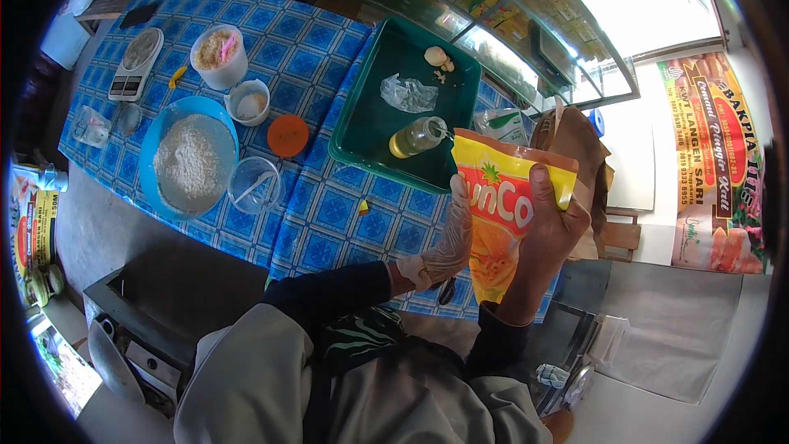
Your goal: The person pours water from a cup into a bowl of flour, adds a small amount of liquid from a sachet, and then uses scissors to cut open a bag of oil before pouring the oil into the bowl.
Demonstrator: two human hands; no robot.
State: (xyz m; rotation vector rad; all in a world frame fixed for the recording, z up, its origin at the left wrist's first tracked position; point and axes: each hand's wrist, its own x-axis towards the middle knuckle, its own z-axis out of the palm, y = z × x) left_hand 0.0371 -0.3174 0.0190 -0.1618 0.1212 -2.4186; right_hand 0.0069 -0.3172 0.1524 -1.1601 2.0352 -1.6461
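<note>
A yellow and orange pouch of cooking oil [493,234] is tilted to the left over the rim of a green tray [349,171]. My right hand [549,218], bare, grips its right side with the thumb across the front. Against the left edge presses my left hand [448,238], in a clear glove, its fingers partly hidden behind the pouch. From the pouch's upper left corner a thin shiny stream reaches the mouth of a glass jar [415,138]. The jar leans in the tray and holds yellow oil. A crumpled clear plastic bag [408,93] lies beyond it.
Left on the blue checked tablecloth [329,230] stand a blue basin of white flour [197,163], a clear measuring cup [255,185], white tubs [220,57], an orange lid [288,136] and a kitchen scale [136,66]. A glass display case [493,41] borders the table's far side.
</note>
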